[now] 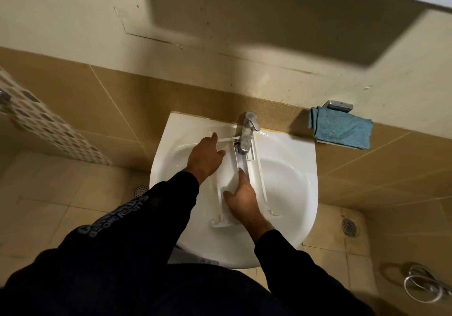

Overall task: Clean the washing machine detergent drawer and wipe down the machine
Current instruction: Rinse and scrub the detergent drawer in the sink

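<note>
Tan-tiled bathroom, white sink, blue cloth beside.

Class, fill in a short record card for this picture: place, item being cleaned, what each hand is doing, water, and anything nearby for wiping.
place: white sink on a tiled wall
item: white detergent drawer lying in the basin
left hand: rests on the drawer's far left end
right hand: fingers reach into the drawer under the tap
water: running into the drawer
nearby: blue cloth hanging on the wall
</note>
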Action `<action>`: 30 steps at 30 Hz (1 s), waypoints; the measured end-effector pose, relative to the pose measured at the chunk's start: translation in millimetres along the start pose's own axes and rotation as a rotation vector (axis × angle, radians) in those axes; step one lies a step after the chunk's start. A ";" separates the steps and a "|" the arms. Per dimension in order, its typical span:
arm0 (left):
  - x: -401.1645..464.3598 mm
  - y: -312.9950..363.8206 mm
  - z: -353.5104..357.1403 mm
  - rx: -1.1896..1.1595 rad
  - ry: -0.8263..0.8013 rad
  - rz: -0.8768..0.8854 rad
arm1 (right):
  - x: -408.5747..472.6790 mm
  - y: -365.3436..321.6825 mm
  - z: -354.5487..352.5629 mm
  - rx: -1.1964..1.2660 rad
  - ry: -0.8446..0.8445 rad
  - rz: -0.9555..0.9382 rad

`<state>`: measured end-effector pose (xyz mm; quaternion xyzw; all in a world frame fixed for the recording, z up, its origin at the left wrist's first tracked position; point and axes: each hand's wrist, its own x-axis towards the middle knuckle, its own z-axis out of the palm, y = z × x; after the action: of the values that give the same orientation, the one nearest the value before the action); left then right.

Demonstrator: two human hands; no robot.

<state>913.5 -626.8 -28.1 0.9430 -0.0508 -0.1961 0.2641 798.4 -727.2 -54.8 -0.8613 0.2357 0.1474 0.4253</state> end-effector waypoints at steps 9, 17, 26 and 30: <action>2.4 0.9 0.9 0.013 0.010 -0.010 | 6.4 -12.3 -14.8 -0.026 -0.013 -0.125; 0.1 1.2 -2.5 0.087 0.051 0.017 | 2.6 8.3 -11.0 -0.339 0.165 -0.115; -6.0 41.6 -52.2 -0.028 0.193 0.135 | 4.1 3.2 -28.6 0.171 0.048 0.024; -7.5 58.0 -56.6 -0.094 0.141 0.166 | -0.6 4.4 -28.0 0.563 -0.092 0.109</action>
<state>929.5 -647.8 48.9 0.9336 -0.1008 -0.1090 0.3261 797.0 -751.8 -40.8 -0.6878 0.2938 0.1381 0.6493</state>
